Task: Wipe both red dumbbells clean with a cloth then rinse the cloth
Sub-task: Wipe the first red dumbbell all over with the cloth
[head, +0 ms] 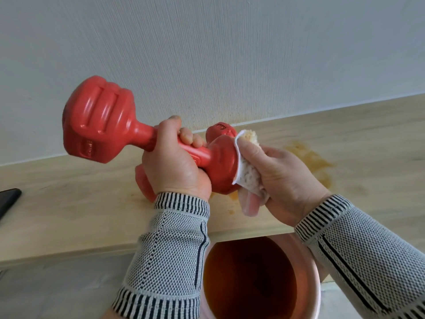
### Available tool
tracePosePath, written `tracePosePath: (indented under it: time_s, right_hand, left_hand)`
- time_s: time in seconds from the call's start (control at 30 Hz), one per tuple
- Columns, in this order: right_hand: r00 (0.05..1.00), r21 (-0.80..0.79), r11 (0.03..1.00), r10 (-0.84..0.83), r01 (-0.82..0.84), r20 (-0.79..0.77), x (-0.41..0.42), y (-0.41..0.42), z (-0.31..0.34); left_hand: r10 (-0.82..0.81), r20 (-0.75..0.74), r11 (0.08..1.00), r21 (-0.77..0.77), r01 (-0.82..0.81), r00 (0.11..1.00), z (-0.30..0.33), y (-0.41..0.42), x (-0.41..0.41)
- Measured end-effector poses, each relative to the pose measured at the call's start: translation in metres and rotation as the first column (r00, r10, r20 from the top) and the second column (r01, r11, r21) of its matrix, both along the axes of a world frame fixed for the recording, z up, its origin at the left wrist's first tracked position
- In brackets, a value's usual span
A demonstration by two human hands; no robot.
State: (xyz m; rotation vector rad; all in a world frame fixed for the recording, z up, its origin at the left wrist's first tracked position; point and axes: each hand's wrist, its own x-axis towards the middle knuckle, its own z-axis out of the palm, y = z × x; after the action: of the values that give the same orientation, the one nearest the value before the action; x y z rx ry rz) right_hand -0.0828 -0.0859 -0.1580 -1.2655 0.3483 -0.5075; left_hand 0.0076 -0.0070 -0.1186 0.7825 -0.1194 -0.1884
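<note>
Dark flat object (8, 201) at left edge of wooden shelf (69, 203). Left hand (174, 164) fingers wrapped round handle of red dumbbell (103, 120), held above shelf. Second dumbbell (143, 183) on shelf behind it. Right hand (282, 178) clutches stained cloth (247, 173) pressed on dumbbell end. Pink bucket (308, 263) below, brownish water inside.

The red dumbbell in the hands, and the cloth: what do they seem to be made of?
Red dumbbell: probably a glossy vinyl or rubber coating, judging by the highlights and soft moulded ridges. Cloth: a white, nubbly woven textile, stained orange-brown at its top edge.
</note>
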Motion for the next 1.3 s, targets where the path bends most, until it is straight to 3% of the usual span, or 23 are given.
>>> tracePosePath:
  time_s: [0.13,0.3,0.5,0.63,0.77,0.93,1.07,1.3]
  right_hand:
    - [0.997,-0.1,0.994,0.054,-0.048,0.057,0.0,0.008,-0.004]
    - [0.996,-0.196,0.98,0.034,-0.018,0.081,-0.003,0.004,-0.006]
    - [0.962,0.015,0.968,0.249,-0.252,0.116,-0.007,-0.006,-0.004]
    - [0.914,0.03,0.927,0.364,-0.375,0.177,-0.009,-0.01,0.001]
    - [0.948,-0.145,0.958,0.27,-0.247,0.167,-0.008,-0.016,0.004]
    - [0.981,-0.352,0.928,0.167,-0.123,0.096,-0.012,-0.01,0.008]
    - [0.993,-0.35,0.935,0.091,-0.059,0.075,-0.008,-0.001,0.005]
    - [0.996,-0.363,0.928,-0.085,0.088,0.024,-0.004,0.002,0.001]
  left_hand:
    - [0.086,-0.028,0.996,0.037,-0.085,0.996,0.001,-0.003,0.001]
    - [0.035,-0.182,0.999,-0.031,-0.041,0.983,0.001,0.002,0.007]
    - [-0.16,-0.157,0.966,-0.229,0.122,0.974,0.002,0.01,0.013]
    - [-0.269,-0.049,0.952,-0.162,0.258,0.962,0.003,0.011,0.011]
    - [-0.155,-0.136,0.971,0.16,0.177,0.978,0.011,0.009,0.016]
    - [-0.293,-0.283,0.956,-0.103,0.275,0.913,0.008,0.009,0.019]
    - [-0.204,-0.238,0.979,-0.066,0.194,0.95,0.001,0.007,0.014]
    - [-0.064,0.005,0.998,-0.015,0.064,0.998,-0.003,-0.001,0.011]
